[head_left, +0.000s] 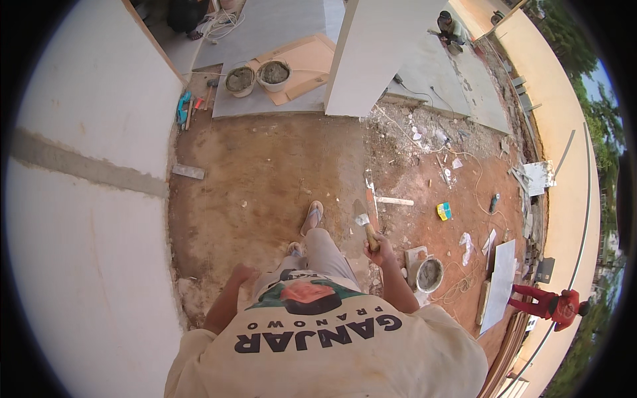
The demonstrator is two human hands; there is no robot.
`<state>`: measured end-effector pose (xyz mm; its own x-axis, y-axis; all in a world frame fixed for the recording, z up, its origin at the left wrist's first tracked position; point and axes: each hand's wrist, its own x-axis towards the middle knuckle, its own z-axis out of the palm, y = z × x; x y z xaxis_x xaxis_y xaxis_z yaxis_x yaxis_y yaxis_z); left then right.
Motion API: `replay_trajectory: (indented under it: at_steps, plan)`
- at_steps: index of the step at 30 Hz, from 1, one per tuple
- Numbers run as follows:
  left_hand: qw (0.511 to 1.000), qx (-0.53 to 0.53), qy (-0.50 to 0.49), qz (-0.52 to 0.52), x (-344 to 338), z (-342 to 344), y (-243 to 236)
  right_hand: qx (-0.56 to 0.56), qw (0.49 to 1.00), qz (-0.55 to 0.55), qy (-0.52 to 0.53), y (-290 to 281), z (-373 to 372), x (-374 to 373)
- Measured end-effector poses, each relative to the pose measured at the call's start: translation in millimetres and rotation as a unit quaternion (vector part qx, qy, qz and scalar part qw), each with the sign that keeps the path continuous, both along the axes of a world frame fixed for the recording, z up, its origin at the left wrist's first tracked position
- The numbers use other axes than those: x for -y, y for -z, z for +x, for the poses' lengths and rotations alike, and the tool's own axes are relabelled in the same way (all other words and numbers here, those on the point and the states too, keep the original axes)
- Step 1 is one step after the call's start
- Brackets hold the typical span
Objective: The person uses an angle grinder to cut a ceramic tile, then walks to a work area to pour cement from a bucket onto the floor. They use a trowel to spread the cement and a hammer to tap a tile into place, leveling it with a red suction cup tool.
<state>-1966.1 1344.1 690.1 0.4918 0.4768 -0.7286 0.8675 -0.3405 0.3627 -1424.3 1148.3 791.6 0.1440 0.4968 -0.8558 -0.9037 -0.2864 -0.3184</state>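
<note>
My right hand (379, 251) is closed round the wooden handle of a trowel (371, 233). The trowel's blade points ahead, away from me, over the bare floor strip, with a pale patch near its base. Beside my left thigh hangs my left hand (244, 273); its fingers are mostly out of sight beneath the back of the hand, and no held thing shows. To the right of my right forearm stands a bucket of grey mortar (430, 274). A short white pipe-like piece (395, 201) lies on the ground just beyond the trowel.
Two mortar buckets (274, 73) stand by cardboard (312, 56) on grey tiles ahead. A white wall (93, 232) runs along my left; a pillar (368, 60) rises ahead. Rubble, cables and a power tool (494, 202) lie right. One person (450, 30) crouches far off; another (564, 308) stands right.
</note>
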Motion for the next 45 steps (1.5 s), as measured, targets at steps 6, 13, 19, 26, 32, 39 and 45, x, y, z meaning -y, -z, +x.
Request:
replay_trajectory:
  at_steps: [6,13,19,26,32,39,45]
  plan:
    - [0.984,0.061,0.161,0.052,-66,-12,2,-0.035,0.999,-0.022,-0.006,34,15,-113]
    - [0.994,-0.010,0.066,-0.083,-159,44,-39,-0.087,0.995,-0.041,0.010,58,60,-225]
    - [0.955,-0.147,-0.226,-0.122,-235,69,-48,-0.059,0.995,-0.049,-0.056,45,91,-301]
    - [0.899,-0.161,-0.389,-0.120,-295,83,-20,-0.067,0.994,-0.049,-0.066,37,90,-372]
    - [0.841,-0.137,-0.471,-0.229,-369,82,-3,-0.031,0.989,-0.134,-0.057,14,65,-409]
    - [0.786,0.070,-0.509,-0.344,-396,10,125,0.042,0.960,-0.227,-0.156,24,21,-447]
    - [0.631,-0.013,-0.698,-0.340,-427,30,109,0.056,0.942,-0.254,-0.213,24,-2,-479]
